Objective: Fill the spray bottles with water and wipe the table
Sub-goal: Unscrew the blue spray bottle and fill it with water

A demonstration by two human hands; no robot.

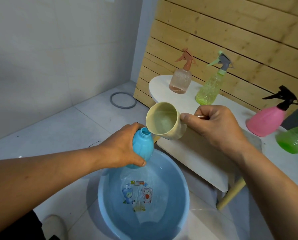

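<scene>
From my feed, far left is bare grey tiled floor (61, 129) running up to the white wall; that side has the most open room. A grey rubber ring (123, 100) lies flat on the floor near the wall corner, well apart from everything else.

Left hand (125, 146): grip wrapped around the capless light-blue plastic spray bottle (143, 147), fingers and thumb curled around its body. Bottle tilted, open neck pointing up and right, held over the near-left rim of the round blue plastic basin (182, 184). Basin sits on the floor holding water, cartoon print on its bottom. Its right rim sits just beside the desk's wooden leg (231, 194), tight gap there.

Cream plastic cup (163, 121) tipped toward the bottle, its lip touching or just at the bottle neck; can't tell if water is flowing. Right hand (220, 125): grip closed on the cup's handle, holding it past the desk's left edge.

White desk (193, 149) against the slatted wood panel (231, 32). On it, left to right: clear pink ribbed spray bottle (180, 80) near the rounded far-left corner, yellow-green clear spray bottle (208, 89), opaque pink spray bottle with black trigger (265, 120), green translucent bottle (293, 141) cut by the frame's right edge. All spaced apart; the strip of desk in front of them is partly hidden by my right arm.
</scene>
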